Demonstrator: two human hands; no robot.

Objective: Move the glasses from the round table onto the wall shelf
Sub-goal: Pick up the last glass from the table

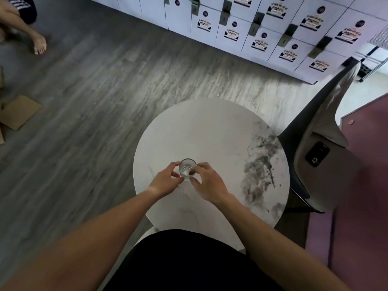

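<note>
One small clear glass [186, 168] stands upright on the round white marble table [212, 131], near its front left part. My left hand [165, 181] is at the glass's left side, thumb and fingers curled around it and touching. My right hand [206, 181] is at its right side, fingertips against the glass wall. Both hands cup the glass between them. The glass still rests on the tabletop. No wall shelf is in view.
A grey chair [319, 143] with a black phone [317, 153] on its seat stands right of the table. White lockers [262, 28] line the far wall. Another person's bare foot [39, 44] and cardboard pieces [20, 111] lie on the wood floor at left.
</note>
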